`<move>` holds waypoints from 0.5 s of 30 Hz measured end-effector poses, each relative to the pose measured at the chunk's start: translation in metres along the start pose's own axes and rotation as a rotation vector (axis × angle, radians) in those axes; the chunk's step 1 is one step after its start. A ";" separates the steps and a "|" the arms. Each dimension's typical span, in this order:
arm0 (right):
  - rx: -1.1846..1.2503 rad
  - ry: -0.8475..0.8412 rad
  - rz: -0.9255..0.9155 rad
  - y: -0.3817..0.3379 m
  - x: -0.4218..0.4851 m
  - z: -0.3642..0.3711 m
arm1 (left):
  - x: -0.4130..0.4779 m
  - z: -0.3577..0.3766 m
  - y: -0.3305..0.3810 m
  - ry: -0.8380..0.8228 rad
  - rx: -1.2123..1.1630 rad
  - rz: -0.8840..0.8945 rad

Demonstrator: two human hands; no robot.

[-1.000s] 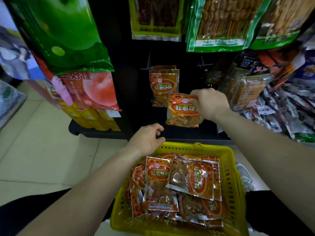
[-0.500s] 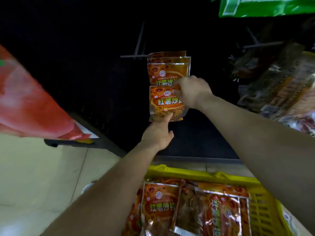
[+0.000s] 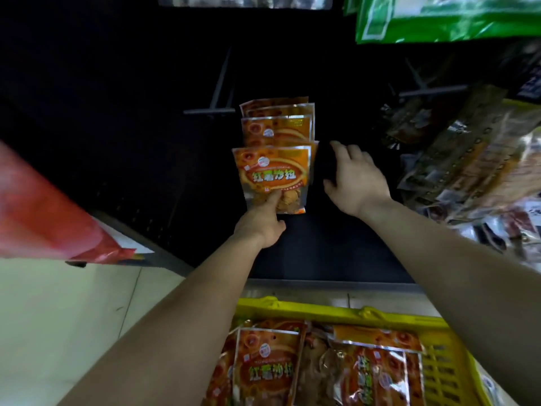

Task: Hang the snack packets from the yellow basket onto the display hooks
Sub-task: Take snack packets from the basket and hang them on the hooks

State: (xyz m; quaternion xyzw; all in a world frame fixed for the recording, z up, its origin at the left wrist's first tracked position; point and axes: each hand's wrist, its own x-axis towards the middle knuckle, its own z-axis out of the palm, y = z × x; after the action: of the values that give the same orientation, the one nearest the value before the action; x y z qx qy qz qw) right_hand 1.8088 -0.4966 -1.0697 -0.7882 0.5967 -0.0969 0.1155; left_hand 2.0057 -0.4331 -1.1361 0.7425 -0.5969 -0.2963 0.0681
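Several orange snack packets (image 3: 276, 127) hang in a stack on a display hook against the dark back panel. The front packet (image 3: 272, 174) hangs lowest. My left hand (image 3: 260, 224) is below it, fingers curled, with the index finger pressed on the packet's clear lower part. My right hand (image 3: 357, 177) is just right of the stack, fingers spread, holding nothing and apart from the packets. The yellow basket (image 3: 322, 313) sits at the bottom of the view with more orange packets (image 3: 269, 367) lying in it.
An empty hook bar (image 3: 209, 111) sticks out left of the stack and another hook (image 3: 430, 91) to the right. Green bags (image 3: 439, 19) hang above right, dark snack bags (image 3: 468, 159) crowd the right, a red bag (image 3: 44, 206) hangs left. Pale floor tiles (image 3: 73, 317) lie below left.
My right hand carried a packet from above the basket to the hook stack, then let go and drew off to the right. My left hand rose from the basket to the packet's bottom.
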 end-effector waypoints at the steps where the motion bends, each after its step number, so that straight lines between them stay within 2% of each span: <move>1: -0.005 -0.024 0.021 0.002 -0.010 -0.004 | -0.008 -0.003 0.002 0.009 0.009 0.012; 10: -0.019 -0.212 0.041 -0.007 -0.110 -0.055 | -0.097 -0.044 0.020 -0.016 0.087 0.030; 15: -0.030 -0.269 0.027 -0.008 -0.148 -0.052 | -0.113 -0.048 0.023 -0.034 0.174 0.043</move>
State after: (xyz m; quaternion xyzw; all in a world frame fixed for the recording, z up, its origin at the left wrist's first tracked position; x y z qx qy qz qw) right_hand 1.7609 -0.3555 -1.0199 -0.7876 0.5877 0.0204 0.1839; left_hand 1.9987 -0.3464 -1.0460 0.7274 -0.6373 -0.2545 -0.0006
